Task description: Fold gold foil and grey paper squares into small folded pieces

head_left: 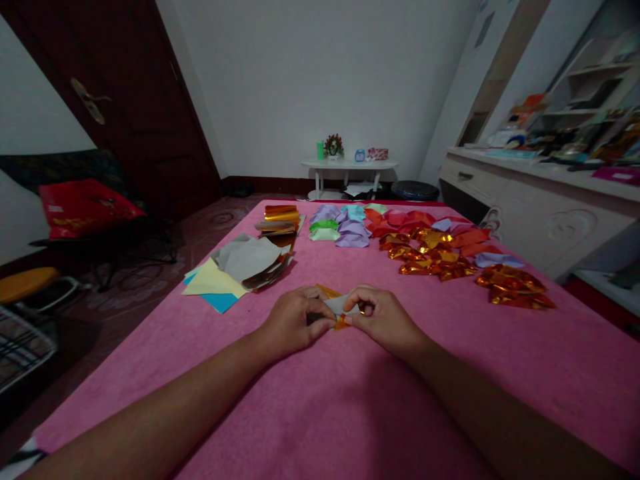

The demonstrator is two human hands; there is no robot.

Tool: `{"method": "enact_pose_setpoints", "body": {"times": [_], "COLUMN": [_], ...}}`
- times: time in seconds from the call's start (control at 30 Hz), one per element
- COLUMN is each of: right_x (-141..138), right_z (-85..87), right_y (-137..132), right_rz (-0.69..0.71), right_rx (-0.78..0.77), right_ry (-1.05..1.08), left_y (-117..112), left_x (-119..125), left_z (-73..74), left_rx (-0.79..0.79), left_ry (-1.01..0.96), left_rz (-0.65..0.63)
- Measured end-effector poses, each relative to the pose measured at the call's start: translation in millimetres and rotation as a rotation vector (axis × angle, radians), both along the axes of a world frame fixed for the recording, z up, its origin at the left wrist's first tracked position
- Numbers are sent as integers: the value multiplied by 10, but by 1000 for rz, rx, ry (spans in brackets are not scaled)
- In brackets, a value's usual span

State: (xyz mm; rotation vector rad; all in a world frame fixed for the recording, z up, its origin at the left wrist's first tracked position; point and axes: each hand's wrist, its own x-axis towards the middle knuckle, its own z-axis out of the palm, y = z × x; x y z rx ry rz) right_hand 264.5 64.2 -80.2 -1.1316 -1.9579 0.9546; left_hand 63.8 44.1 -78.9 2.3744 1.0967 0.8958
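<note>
Between my hands, low over the pink cloth (300, 387), is a small partly folded sheet of foil paper (336, 305), gold on one side and greyish white on the other. My left hand (300, 317) pinches its left side between thumb and fingers. On the right side my right hand (377, 313) grips it the same way, fingers curled. The fingers cover much of the paper's edges, so the exact folds are hard to make out.
Left of centre lie a grey-white paper stack (250, 260), yellow and blue sheets (215, 279) and gold foil paper (280, 215). Folded purple and green pieces (353, 233) stand farther back; folded gold foil pieces (435, 257) lie right. Beyond are a white table (350, 163) and a dresser (540, 193).
</note>
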Motion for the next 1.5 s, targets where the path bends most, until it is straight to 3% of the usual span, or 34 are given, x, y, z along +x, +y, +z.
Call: {"method": "enact_pose_setpoints", "body": {"times": [0.3,0.47,0.67,0.9,1.1,1.23,1.33,1.5], "right_x": [-5,24,113,235,233,212,199,201], "right_z": [-52,-29,0,12,2,-22,-31,-68], "right_y": [9,2,59,160,181,188,197,230], "right_rz": [-6,-3,-283,-581,-548,-485,-446,-426], "right_rx": [54,58,264,280,240,175,121,101], "right_ry": [-33,143,221,294,311,328,349,378], "left_y": [-27,-37,-37,-10,-44,-47,55,378], "left_x": [4,3,8,-8,9,36,66,174], "left_z": [14,39,39,-25,7,31,13,-21], "left_rx": [80,146,255,164,188,209,231,227], "left_ry": [117,130,123,148,158,83,71,92], "left_rz": [-39,-21,32,-22,-24,57,109,27]}}
